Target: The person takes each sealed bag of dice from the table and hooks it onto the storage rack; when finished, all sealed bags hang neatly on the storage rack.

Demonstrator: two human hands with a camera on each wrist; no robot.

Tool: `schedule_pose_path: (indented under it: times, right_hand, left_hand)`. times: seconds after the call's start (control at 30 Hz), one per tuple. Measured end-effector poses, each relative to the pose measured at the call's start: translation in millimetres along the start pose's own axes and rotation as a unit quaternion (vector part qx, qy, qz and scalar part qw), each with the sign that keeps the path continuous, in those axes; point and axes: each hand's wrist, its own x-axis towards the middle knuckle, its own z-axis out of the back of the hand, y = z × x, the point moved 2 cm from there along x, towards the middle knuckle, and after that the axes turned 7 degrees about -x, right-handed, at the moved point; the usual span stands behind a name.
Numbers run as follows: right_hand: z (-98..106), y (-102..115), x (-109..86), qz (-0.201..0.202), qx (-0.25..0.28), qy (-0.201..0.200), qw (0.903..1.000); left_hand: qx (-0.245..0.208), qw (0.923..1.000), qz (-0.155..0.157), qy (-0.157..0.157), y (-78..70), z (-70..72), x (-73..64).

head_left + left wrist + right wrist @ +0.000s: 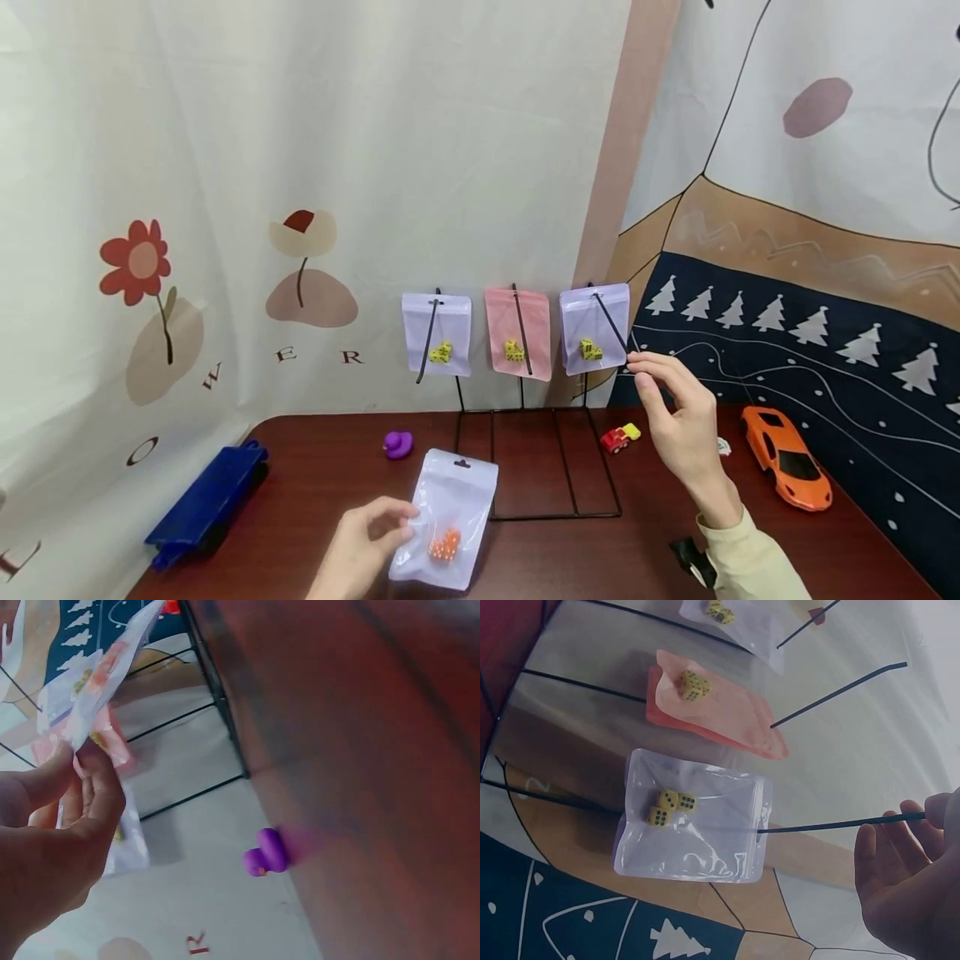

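Observation:
My left hand (365, 542) pinches the left edge of a lilac zip pouch (472, 492) with orange dice (445, 544) showing through it. In the left wrist view the pouch (112, 682) is seen nearly edge-on between thumb and fingers. With thumb and fingertips, my right hand (678, 417) holds the tip of the rightmost black hook (817, 826) of a wire rack (555, 517). On that hook hangs a lilac pouch (712, 855) with yellow dice. A pink pouch (517, 312) hangs on the middle hook and another lilac pouch (420, 325) on the left one, both with yellow dice.
A purple rubber duck (398, 444) sits left of the rack. A small red and yellow toy car (618, 438) stands right of it, with an orange toy car (787, 458) farther right. A blue toy (206, 496) lies at the left edge. Printed curtains hang behind.

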Motion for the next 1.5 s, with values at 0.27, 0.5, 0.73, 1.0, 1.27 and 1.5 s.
schedule_pose_path:
  times: [0.27, 0.5, 0.73, 1.0, 1.27, 1.5]
  right_hand:
    - [-3, 0, -1.7, 0.0, 0.013, -0.001, 0.9999]
    - [-6, 0, 6.7, 0.003, 0.016, 0.003, 0.9999]
    - [-3, 1, 5.7, -0.001, 0.008, -0.004, 1.0]
    - [-2, -1, 4.3, -0.002, 0.008, -0.001, 1.0]
    - [-2, -1, 3.8, 0.002, 0.007, -0.003, 1.0]
    - [-2, -1, 2.3, -0.002, 0.01, 0.001, 0.9999]
  left_hand:
    - [-0.042, 0.9912, -0.081, -0.096, -33.4, 6.2, -4.3]
    - [-0.098, 0.9681, -0.178, -0.146, -56.2, 18.7, 0.5]
    - [-0.126, 0.9622, -0.186, -0.154, -67.6, 25.7, 9.6]
    - [-0.125, 0.9646, -0.177, -0.15, -67.1, 25.3, 18.4]
    - [-0.116, 0.9651, -0.165, -0.167, -64.9, 24.8, 22.4]
    - [-0.132, 0.9644, -0.146, -0.177, -60.3, 24.2, 24.0]
